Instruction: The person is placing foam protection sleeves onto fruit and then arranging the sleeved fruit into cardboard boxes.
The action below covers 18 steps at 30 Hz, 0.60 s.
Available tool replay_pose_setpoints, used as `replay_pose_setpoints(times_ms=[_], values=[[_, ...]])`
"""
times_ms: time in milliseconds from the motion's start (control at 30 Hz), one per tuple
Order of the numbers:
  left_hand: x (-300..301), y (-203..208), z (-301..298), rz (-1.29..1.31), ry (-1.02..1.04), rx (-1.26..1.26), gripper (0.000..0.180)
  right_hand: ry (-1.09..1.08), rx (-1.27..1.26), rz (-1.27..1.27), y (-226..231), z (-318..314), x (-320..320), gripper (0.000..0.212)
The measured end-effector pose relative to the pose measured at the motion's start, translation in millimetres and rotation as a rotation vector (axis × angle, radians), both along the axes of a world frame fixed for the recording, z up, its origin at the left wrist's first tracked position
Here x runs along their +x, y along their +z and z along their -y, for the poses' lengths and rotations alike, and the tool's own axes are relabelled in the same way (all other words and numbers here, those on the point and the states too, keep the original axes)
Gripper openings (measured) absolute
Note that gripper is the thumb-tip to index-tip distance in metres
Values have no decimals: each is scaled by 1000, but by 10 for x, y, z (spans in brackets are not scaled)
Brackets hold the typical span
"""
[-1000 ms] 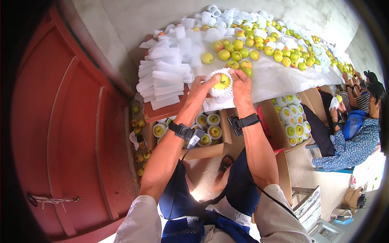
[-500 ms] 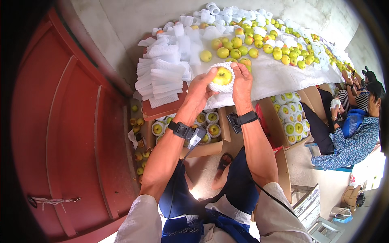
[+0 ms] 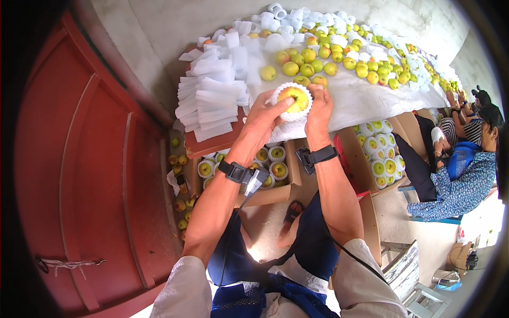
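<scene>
Over the table's near edge I hold a yellow-green apple (image 3: 299, 97) with a reddish blush, its stem end facing up. A white foam net sleeve (image 3: 291, 116) wraps around its sides and leaves the top bare. My left hand (image 3: 261, 117) grips it from the left, thumb lying on the apple's top. On the other side, my right hand (image 3: 318, 114) has its fingers bent against the sleeve's right edge; some fingertips are hidden behind it. Flattened foam sleeves (image 3: 214, 98) are piled on the table to the left. Loose apples (image 3: 306, 70) lie just beyond my hands.
Below the table, a cardboard box (image 3: 270, 196) holds apples in foam sleeves. Another box (image 3: 354, 153) of wrapped apples stands to the right. A co-worker in a patterned blue sleeve (image 3: 456, 188) sits farther right. A red door (image 3: 95, 175) is at left.
The apple has tilted and shifted slightly right and its top now shows more. My left thumb has moved from the sleeve's rim onto the apple's top.
</scene>
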State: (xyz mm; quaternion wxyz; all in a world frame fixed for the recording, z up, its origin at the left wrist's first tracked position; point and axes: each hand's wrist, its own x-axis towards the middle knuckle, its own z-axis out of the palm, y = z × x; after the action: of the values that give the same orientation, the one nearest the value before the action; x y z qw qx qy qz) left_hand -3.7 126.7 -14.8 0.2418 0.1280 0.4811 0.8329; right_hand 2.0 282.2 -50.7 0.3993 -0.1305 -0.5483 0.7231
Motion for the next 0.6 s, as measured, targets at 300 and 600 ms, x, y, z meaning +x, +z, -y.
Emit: replay_pose_setpoints(times_ms=[300,600], values=[[90,-40,-89,-20,77,43,75,-72,-201,-18,130,263,50,38],[180,-16,-124,55,103,112,75,-299,67,-21,220,308,49,41]])
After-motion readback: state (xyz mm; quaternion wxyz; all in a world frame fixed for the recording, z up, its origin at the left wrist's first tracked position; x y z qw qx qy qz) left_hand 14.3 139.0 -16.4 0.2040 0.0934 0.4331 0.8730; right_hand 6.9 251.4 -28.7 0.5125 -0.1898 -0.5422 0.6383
